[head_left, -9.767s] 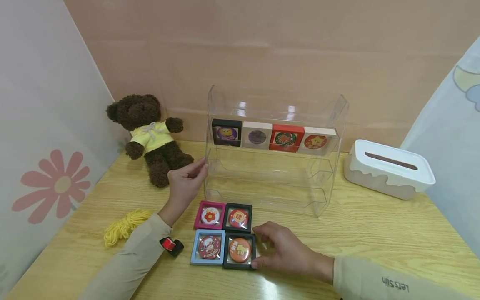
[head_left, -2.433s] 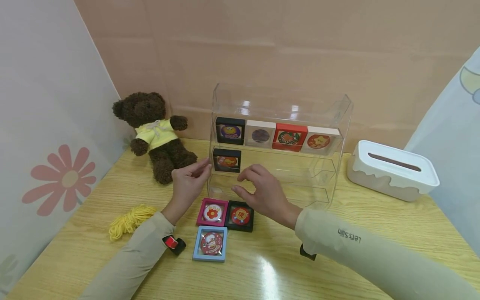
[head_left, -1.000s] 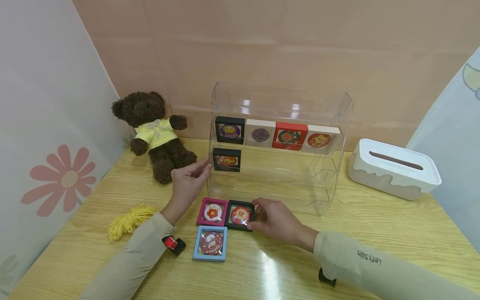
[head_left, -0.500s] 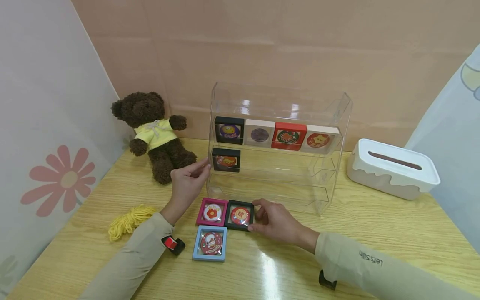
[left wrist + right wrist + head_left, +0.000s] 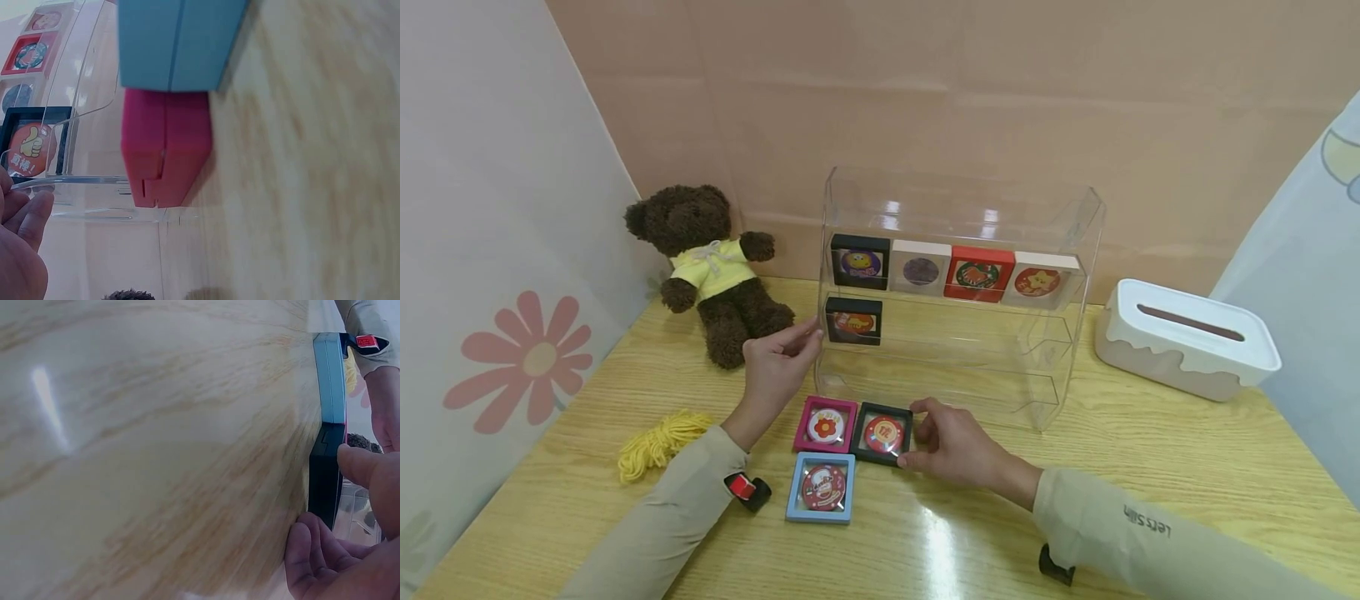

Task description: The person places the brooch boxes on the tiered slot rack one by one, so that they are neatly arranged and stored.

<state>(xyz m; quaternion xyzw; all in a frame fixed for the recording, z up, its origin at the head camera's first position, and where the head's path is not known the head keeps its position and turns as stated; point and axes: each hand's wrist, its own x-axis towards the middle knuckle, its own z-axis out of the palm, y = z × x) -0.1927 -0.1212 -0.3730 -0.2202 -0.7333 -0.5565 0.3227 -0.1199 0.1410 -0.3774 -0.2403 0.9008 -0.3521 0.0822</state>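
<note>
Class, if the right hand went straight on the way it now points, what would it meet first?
The black-framed red badge, whose edge the right hand appears to touch; beyond it, the magenta-framed badge seems next in line.

Eight frames (image 5: pixel 883 434), one rack (image 5: pixel 955 196), two hands (image 5: pixel 958 448)

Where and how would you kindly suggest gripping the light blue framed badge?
I'd pinch the light blue framed badge across its left and right rims, coming from above on the near side: it lies flat with both those edges largely exposed, while its far edge sits close to the magenta framed badge.
</note>
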